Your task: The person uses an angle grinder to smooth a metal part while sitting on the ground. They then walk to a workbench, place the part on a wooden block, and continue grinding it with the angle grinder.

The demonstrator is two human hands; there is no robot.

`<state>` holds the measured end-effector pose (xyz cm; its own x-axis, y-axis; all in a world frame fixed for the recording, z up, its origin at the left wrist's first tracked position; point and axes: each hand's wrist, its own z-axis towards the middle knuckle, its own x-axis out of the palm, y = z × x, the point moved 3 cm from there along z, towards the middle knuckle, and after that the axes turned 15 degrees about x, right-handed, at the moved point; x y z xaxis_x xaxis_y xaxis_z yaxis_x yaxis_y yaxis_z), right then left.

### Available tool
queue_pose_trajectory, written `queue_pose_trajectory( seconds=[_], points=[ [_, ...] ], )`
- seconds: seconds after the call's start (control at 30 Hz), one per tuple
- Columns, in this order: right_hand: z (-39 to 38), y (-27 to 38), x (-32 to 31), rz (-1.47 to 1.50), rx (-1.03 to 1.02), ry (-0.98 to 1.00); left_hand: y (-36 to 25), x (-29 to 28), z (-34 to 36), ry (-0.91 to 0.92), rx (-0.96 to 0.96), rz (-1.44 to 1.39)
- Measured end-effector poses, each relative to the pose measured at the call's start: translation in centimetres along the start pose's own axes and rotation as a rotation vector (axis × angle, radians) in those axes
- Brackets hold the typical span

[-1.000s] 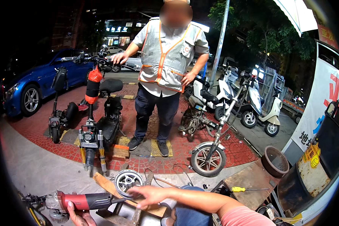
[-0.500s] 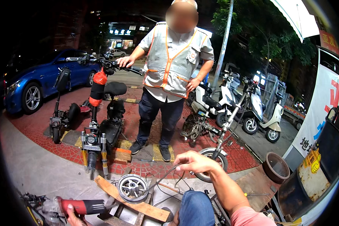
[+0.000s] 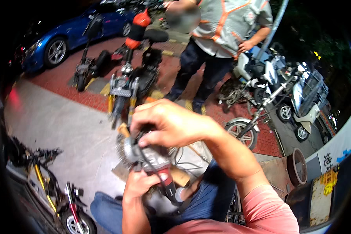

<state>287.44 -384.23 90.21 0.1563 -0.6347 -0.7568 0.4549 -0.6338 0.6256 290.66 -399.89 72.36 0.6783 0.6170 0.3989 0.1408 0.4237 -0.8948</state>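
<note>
An angle grinder (image 3: 164,176) with a red and black body and a wire wheel brush (image 3: 123,151) is in front of me, over my lap. My left hand (image 3: 141,182) is wrapped round its red body. Above the tool's head, my right hand (image 3: 163,123) is closed with fingers curled down round a black cord (image 3: 145,155), which runs down across the grinder. Blur and the fingers partly hide that grip. Beneath lies a wooden plank (image 3: 180,176); the tool and my hands cover most of what is there.
A person in a grey vest (image 3: 218,23) stands ahead beside a parked scooter (image 3: 123,84). Another scooter (image 3: 72,206) stands at the near left. To the right are a bike's front wheel (image 3: 241,132), a brown basin (image 3: 297,167) and a rusty drum (image 3: 319,199).
My left hand has brought the grinder rightward in front of me. My right hand, with the cord, has moved left to the grinder's head. The view has tilted down, and the spoked wheel is now mostly hidden.
</note>
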Motion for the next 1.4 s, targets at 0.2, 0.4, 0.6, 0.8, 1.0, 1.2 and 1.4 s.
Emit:
queue_pose_trajectory(
  seconds=[0.2, 0.4, 0.6, 0.8, 1.0, 1.2, 1.4],
  points=[
    [0.4, -3.9, 2.8, 0.407, 0.208, 0.091, 1.0, -2.6, -1.1, 0.107, 0.016, 0.030],
    [-3.5, -12.7, 8.8, 0.785, 0.582, -0.006, 2.0, -1.5, -0.6, 0.096, 0.072, -0.210],
    [-9.1, -16.9, 18.4, 1.127, 0.790, 0.027, 0.6, -1.9, -1.5, -0.189, 0.167, -0.285],
    [-11.4, -14.9, 20.6, 0.623, 0.599, -0.009, -1.7, -5.3, -1.7, -0.574, 0.418, -0.241],
    [-11.6, -16.6, 19.5, 0.489, 0.687, -0.083, -1.1, -7.9, 0.3, -0.580, 0.505, -0.216],
    [-9.8, -11.9, 16.5, 0.115, 0.471, -0.006, -0.4, -10.4, -0.7, -0.705, 0.437, -0.214],
    [-10.3, -10.5, 15.5, -0.062, 0.437, 0.138, 0.5, -10.1, 0.3, -0.716, 0.449, -0.148]
  ],
)
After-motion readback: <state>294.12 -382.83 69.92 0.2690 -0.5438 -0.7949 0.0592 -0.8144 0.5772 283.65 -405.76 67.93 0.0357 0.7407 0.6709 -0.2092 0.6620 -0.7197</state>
